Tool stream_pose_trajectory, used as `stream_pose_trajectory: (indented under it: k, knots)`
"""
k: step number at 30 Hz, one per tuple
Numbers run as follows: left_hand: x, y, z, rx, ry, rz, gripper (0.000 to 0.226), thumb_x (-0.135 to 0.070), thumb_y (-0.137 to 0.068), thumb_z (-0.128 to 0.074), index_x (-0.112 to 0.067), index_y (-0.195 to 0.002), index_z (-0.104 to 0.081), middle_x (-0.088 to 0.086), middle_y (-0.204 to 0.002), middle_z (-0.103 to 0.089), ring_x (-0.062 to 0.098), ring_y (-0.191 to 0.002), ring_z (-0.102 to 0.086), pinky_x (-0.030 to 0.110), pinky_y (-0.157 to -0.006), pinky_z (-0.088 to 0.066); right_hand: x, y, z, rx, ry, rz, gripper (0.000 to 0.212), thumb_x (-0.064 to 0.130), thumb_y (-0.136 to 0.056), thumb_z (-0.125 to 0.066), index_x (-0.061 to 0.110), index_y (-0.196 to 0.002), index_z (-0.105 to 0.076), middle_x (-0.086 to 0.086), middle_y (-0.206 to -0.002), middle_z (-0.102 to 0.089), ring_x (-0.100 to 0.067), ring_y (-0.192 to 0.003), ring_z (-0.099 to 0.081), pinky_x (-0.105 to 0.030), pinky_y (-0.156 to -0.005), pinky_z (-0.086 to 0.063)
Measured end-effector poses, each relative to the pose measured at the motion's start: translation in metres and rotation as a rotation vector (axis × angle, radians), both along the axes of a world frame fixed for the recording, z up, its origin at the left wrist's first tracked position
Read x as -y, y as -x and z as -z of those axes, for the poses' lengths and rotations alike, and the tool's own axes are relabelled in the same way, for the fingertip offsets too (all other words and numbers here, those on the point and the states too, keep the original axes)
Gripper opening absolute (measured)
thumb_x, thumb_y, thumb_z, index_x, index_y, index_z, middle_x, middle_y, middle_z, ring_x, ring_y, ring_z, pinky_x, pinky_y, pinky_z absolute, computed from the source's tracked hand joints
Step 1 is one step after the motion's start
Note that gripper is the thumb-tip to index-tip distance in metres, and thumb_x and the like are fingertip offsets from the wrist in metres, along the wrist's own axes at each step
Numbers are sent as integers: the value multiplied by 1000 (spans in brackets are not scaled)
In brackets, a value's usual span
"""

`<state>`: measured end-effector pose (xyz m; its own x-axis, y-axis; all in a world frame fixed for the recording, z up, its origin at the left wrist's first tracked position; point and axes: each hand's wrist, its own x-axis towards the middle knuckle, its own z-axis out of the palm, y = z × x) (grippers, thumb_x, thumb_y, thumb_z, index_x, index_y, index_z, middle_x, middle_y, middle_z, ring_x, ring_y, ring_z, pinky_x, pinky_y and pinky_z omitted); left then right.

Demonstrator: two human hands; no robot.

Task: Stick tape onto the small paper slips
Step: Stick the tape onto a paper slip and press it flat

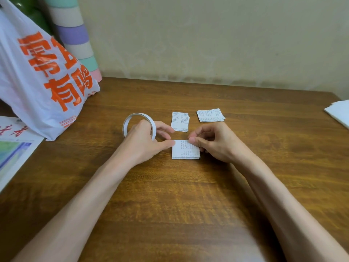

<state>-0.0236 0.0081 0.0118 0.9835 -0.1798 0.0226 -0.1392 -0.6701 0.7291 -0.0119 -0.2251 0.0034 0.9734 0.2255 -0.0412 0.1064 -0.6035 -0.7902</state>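
A small printed paper slip [186,152] lies on the wooden table [188,195] between my hands. My left hand [145,140] grips a thin white tape roll [132,120], its fingers hooked through the ring, and its thumb tip touches the slip's upper left corner. My right hand [213,142] pinches at the slip's upper right edge with thumb and forefinger. Whether a strip of tape runs along the slip's top edge between the two thumbs cannot be told. Just behind lie two small stacks of slips, one [180,121] upright and one [210,115] lying crosswise.
A white plastic bag [39,78] with orange lettering stands at the left. Behind it rises a striped pastel column [75,35]. Printed sheets [13,146] lie at the left edge and white paper [340,112] at the right edge. A beige wall backs the table.
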Motion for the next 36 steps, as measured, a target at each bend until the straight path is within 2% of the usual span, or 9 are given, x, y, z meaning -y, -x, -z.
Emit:
stream_pose_trajectory:
  k: [7, 15, 18, 26, 31, 36]
  knots:
    - [1, 1, -1, -3, -6, 4, 35, -34, -85, -85, -33, -117, -74, -19, -96, -74, -1, -66, -68, 19, -69, -51, -1, 1, -2, 6, 50, -27, 7, 26, -95, -78, 21, -91, -79, 3, -77, -75, -1, -66, -63, -23, -69, -53]
    - [2, 1, -2, -31, -36, 2, 35, -31, -85, -86, -33, -118, -74, -18, -97, -75, 3, -69, -69, 23, -75, -56, -2, 2, -5, 20, 70, -41, 7, 25, -95, -78, 19, -90, -79, 7, -73, -71, 4, -61, -60, -11, -63, -47]
    - [1, 1, -2, -28, -37, -5, 31, -30, -87, -84, -33, -117, -74, -18, -96, -75, 4, -71, -69, 24, -76, -57, -3, 2, -6, 19, 100, -46, 7, 26, -95, -77, 20, -92, -79, 5, -79, -75, 5, -64, -61, -9, -63, -47]
    - [2, 1, 5, -27, -29, 12, 20, -33, -85, -86, -36, -102, -76, -14, -86, -73, 3, -62, -67, 22, -66, -51, -3, 2, -6, 38, 139, -39, 7, 30, -95, -78, 24, -90, -79, 11, -74, -71, 8, -63, -60, -7, -62, -45]
    - [3, 2, 4, -28, -39, 50, 9, -30, -88, -83, -37, -93, -80, -12, -77, -69, -3, -54, -57, 17, -60, -44, -4, 2, -6, 44, 150, -42, 7, 30, -94, -78, 27, -88, -79, 12, -76, -72, 8, -66, -61, -8, -62, -44]
    - [6, 4, 0, -60, -82, 90, 14, -40, -83, -86, -38, -94, -78, -14, -81, -67, -7, -49, -52, 19, -60, -42, -7, 6, -6, 77, 162, -4, 9, 33, -91, -81, 28, -85, -79, 11, -76, -71, 5, -66, -60, -14, -64, -46]
